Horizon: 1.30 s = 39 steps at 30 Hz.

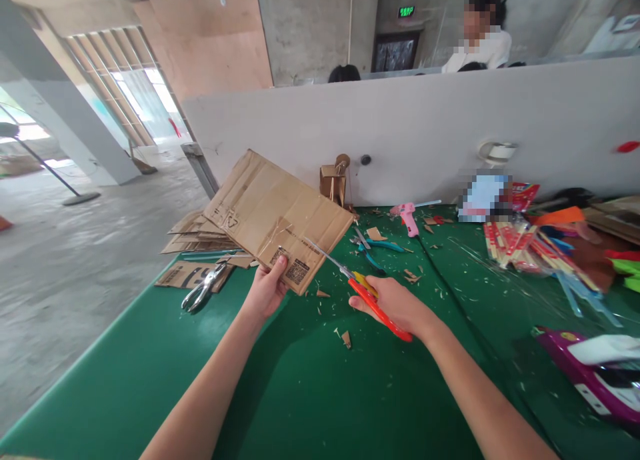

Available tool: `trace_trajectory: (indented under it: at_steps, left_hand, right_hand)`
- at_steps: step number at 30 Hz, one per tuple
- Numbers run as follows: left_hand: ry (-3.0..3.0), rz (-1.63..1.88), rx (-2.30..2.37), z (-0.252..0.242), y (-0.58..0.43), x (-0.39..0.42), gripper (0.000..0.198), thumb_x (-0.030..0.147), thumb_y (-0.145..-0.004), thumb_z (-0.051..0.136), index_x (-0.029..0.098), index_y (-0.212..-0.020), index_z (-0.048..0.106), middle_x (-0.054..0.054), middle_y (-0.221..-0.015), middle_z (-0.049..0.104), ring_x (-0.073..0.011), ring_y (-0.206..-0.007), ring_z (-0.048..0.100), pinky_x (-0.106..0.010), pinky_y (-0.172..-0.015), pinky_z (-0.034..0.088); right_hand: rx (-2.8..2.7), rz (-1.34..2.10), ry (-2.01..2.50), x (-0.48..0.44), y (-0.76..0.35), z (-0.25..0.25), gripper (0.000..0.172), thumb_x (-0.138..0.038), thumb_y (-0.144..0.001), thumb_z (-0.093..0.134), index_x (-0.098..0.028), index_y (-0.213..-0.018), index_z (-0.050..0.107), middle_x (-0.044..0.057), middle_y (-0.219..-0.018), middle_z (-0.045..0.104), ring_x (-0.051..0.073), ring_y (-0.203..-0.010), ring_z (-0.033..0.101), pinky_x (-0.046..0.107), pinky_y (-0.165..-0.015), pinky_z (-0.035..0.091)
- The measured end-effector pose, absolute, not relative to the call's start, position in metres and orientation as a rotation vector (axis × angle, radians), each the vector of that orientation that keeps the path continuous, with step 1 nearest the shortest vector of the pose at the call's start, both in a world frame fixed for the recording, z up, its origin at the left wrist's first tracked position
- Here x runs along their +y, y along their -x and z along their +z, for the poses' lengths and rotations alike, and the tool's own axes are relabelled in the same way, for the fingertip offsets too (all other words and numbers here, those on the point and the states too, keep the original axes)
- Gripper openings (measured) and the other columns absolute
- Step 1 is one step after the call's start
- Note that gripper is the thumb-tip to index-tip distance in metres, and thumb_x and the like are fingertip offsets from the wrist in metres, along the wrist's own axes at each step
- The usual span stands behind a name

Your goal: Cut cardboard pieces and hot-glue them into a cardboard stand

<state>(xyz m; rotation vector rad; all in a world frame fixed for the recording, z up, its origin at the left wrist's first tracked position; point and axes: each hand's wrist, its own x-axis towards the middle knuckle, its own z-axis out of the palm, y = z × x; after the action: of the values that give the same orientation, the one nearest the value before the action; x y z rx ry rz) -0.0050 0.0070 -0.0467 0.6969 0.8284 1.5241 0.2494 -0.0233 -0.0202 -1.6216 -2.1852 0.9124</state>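
Note:
My left hand (267, 288) grips the near edge of a large brown cardboard sheet (273, 210), holding it tilted above the green table (310, 387). My right hand (395, 303) is closed on red-handled scissors (367, 297), whose blades point up-left and meet the cardboard's lower right edge. Small cardboard scraps (345, 339) lie on the table below both hands.
Flat cardboard pieces (197, 237) and a metal hole punch (203, 288) lie at the left. Teal pliers (377, 247), a pink glue gun (407, 217), a small cardboard model (334, 180), wooden sticks (510, 243) and a purple toy (595, 373) lie right. A white partition (425, 127) stands behind; people sit beyond.

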Motion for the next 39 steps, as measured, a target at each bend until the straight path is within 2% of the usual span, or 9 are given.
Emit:
trace_trajectory:
  at_steps: [11, 17, 26, 31, 35, 39]
  left_hand:
    - [-0.674, 1.51, 0.813, -0.048, 0.008, 0.009, 0.024, 0.021, -0.071, 0.076, 0.016, -0.092, 0.064, -0.003, -0.085, 0.073, -0.017, -0.072, 0.07, -0.032, -0.074, 0.06]
    - [-0.574, 1.504, 0.793, -0.053, 0.008, 0.011, 0.014, 0.015, -0.078, 0.069, 0.015, -0.091, 0.064, -0.004, -0.083, 0.073, -0.0165, -0.07, 0.07, -0.032, -0.074, 0.06]
    - [-0.577, 1.498, 0.751, -0.054, 0.016, 0.014, 0.017, 0.017, -0.077, 0.069, 0.015, -0.093, 0.065, -0.005, -0.085, 0.074, -0.0172, -0.072, 0.07, -0.031, -0.073, 0.06]
    - [-0.59, 1.534, 0.707, -0.053, 0.013, 0.014, 0.019, 0.017, -0.077, 0.069, 0.015, -0.096, 0.065, -0.005, -0.088, 0.074, -0.0173, -0.076, 0.071, -0.031, -0.077, 0.059]
    - [-0.569, 1.532, 0.711, -0.055, 0.01, 0.014, 0.016, 0.016, -0.081, 0.065, 0.015, -0.096, 0.065, -0.004, -0.088, 0.074, -0.0159, -0.077, 0.071, -0.03, -0.079, 0.058]
    - [-0.564, 1.544, 0.731, -0.055, 0.007, 0.014, 0.012, 0.013, -0.083, 0.062, 0.014, -0.094, 0.065, -0.005, -0.088, 0.074, -0.0153, -0.077, 0.07, -0.029, -0.079, 0.058]
  right_hand:
    - [-2.217, 0.752, 1.681, -0.025, -0.244, -0.019, 0.048, -0.069, -0.077, 0.051, -0.022, -0.073, 0.047, 0.003, -0.072, 0.063, 0.019, -0.059, 0.057, 0.027, -0.052, 0.037]
    - [-2.231, 0.782, 1.682, -0.027, -0.245, -0.018, 0.051, -0.072, -0.076, 0.048, -0.022, -0.073, 0.044, 0.002, -0.073, 0.061, 0.018, -0.059, 0.055, 0.028, -0.054, 0.038]
    - [-2.371, 0.669, 1.528, -0.027, -0.25, -0.024, 0.045, -0.065, -0.081, 0.047, -0.02, -0.086, 0.051, 0.01, -0.101, 0.058, 0.025, -0.092, 0.058, 0.034, -0.075, 0.045]
    - [-2.38, 0.67, 1.518, -0.027, -0.252, -0.029, 0.053, -0.067, -0.082, 0.044, -0.018, -0.1, 0.053, 0.012, -0.108, 0.057, 0.028, -0.104, 0.053, 0.04, -0.086, 0.044]
    - [-2.354, 0.693, 1.539, -0.028, -0.25, -0.028, 0.058, -0.07, -0.081, 0.043, -0.017, -0.104, 0.053, 0.013, -0.111, 0.057, 0.03, -0.105, 0.053, 0.042, -0.085, 0.044]
    - [-2.296, 0.723, 1.58, -0.03, -0.249, -0.021, 0.055, -0.07, -0.08, 0.043, -0.019, -0.097, 0.053, 0.013, -0.108, 0.059, 0.029, -0.1, 0.056, 0.037, -0.078, 0.045]
